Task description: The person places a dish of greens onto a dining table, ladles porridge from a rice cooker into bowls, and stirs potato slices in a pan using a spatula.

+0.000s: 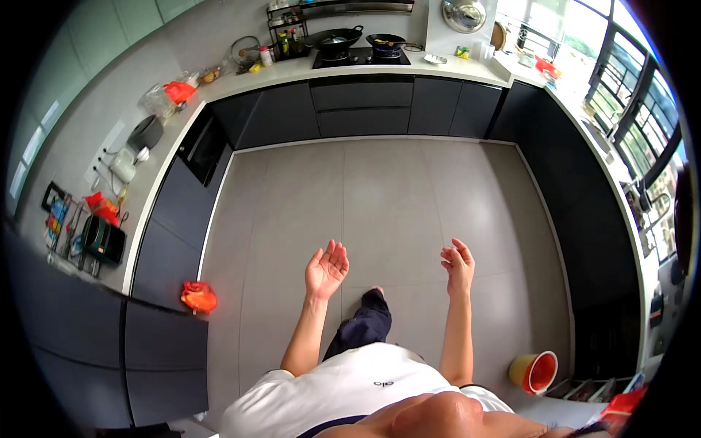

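My left hand [328,271] is held out over the tiled floor, palm up, its fingers stretched and nothing in it. To its right, my right hand [458,264] is raised at a similar height, fingers loosely bent and apart, also without any object. Neither hand touches anything. Far ahead on the back counter, a black wok [333,45] with a lid sits on the gas stove [361,58]. Beside it on the other burner stands a smaller frying pan [385,41].
Grey floor tiles [387,190] lie between counters on three sides. A red bag [198,297] hangs by the left cabinets. At lower right stands a bucket [534,372] with a red lining. The left counter carries a dark green appliance [103,240] and a grey pot [146,133].
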`<action>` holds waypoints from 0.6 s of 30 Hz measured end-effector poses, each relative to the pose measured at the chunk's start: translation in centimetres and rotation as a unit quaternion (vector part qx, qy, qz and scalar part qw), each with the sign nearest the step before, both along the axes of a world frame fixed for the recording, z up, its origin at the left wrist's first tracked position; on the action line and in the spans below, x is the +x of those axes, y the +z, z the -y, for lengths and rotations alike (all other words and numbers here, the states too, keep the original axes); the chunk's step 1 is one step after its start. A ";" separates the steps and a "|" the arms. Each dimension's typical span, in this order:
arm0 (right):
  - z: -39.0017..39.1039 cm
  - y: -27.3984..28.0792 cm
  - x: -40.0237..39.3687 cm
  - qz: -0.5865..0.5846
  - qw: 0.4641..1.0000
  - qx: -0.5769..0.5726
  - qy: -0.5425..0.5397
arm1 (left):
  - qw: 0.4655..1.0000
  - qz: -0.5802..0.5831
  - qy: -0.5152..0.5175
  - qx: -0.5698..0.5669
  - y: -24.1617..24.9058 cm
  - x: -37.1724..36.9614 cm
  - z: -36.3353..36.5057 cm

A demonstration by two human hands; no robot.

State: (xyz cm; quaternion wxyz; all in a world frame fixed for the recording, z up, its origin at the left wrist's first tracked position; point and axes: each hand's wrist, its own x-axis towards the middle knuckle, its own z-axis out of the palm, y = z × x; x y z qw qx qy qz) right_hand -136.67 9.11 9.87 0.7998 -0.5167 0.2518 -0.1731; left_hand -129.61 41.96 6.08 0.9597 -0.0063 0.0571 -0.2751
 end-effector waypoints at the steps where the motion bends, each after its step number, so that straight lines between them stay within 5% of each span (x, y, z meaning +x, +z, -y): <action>1: 1.3 0.0 3.3 0.000 1.000 -0.002 -0.008 | 1.000 -0.001 -0.005 0.002 0.5 3.9 1.1; 11: 15.8 0.6 24.9 0.013 0.994 -0.002 -0.112 | 0.996 0.040 -0.081 0.017 5.3 33.1 16.0; 18: 27.0 -2.7 38.8 -0.022 0.985 0.016 -0.168 | 0.990 0.024 -0.138 0.003 0.8 48.9 28.6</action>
